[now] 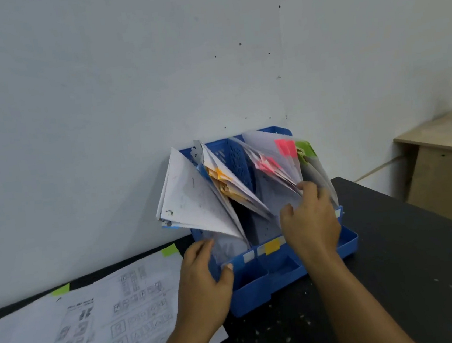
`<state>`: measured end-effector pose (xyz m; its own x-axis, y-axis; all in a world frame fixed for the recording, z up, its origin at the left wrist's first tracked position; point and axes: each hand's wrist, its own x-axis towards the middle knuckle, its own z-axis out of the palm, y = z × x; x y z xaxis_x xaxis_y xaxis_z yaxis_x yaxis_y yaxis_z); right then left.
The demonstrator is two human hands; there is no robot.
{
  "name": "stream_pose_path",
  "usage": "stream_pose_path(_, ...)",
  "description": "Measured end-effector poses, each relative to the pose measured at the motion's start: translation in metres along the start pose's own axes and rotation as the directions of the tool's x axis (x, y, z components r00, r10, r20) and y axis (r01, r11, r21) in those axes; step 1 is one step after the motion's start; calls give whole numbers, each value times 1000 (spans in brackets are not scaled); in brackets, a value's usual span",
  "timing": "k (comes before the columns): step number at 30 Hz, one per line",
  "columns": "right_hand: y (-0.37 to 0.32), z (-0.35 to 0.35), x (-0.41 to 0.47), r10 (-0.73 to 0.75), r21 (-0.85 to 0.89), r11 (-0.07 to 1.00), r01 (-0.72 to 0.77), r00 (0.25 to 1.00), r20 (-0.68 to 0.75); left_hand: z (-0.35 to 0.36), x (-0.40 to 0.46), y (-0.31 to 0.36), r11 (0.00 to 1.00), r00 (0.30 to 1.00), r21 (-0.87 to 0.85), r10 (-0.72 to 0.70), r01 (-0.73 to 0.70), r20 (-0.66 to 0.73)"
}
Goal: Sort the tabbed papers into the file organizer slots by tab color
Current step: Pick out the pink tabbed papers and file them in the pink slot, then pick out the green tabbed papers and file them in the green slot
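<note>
A blue file organizer [260, 286] stands against the wall on a black table. Its slots hold leaning papers: a white stack [191, 195] at the left, orange-tabbed sheets [221, 179], pink-tabbed sheets [270, 166] and a green-tabbed sheet [305, 149] at the right. My right hand [309, 223] pinches the lower edge of a pink-tabbed paper [285, 144] inside the organizer. The front left corner of the organizer is gripped by my left hand [203, 281]. Colour labels, one yellow [272, 246], sit on the front rail.
Loose printed papers [101, 321] with green tabs [169, 250] lie spread on the table left of the organizer. A beige desk [443, 163] stands at the far right. The white wall is right behind the organizer.
</note>
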<state>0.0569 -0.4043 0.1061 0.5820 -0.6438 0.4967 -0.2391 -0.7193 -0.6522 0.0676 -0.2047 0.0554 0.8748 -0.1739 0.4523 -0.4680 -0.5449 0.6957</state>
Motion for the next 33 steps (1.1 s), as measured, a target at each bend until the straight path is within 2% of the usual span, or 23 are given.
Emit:
stream_pose_path(5,-29,4,-62,-182,319,927,198,980,-82,-29,-34,-29,995,995,49,-90,92,-34)
stream_pose_path(7,-42,2,-89,-270,403,864,301,954,-132,-44,-49,-40,989,992,75,-121,124,-48)
stream_pose_path(9,-56,7,-121,-359,452,813,367,927,-106,-62,-67,-53,978,985,128,-161,167,-59)
stream_pose_path(11,-66,20,-153,-416,481,810,336,907,66,-81,-83,-67,959,977,188,-202,210,-62)
stream_pose_path(13,-72,35,-180,-468,442,839,317,835,289,-98,-97,-78,938,971,250,-232,240,-62)
stream_pose_path(15,-75,49,-198,-515,356,854,379,707,485,-113,-110,-87,914,964,307,-254,264,-72)
stream_pose_path(17,-75,58,-208,-488,259,861,438,568,662,-125,-120,-97,884,957,369,-278,287,-80)
stream_pose_path(20,-71,65,-219,-395,149,844,515,409,823,-138,-135,-113,827,943,462,-325,319,-69)
stream_pose_path(22,-69,67,-225,-373,117,820,560,370,851,-140,-143,-121,814,935,478,-351,331,-50)
stream_pose_path(29,-63,69,-227,-423,64,828,557,546,724,-140,-146,-118,833,932,438,-362,339,-33)
stream_pose_path(30,-63,70,-227,-440,77,840,537,591,676,-141,-147,-118,830,929,440,-369,343,-28)
stream_pose_path(31,-64,69,-225,-445,105,864,492,650,616,-143,-149,-117,827,929,449,-369,339,-21)
stream_pose_path(33,-66,65,-217,-340,193,941,280,765,547,-145,-151,-111,833,933,447,-358,326,-13)
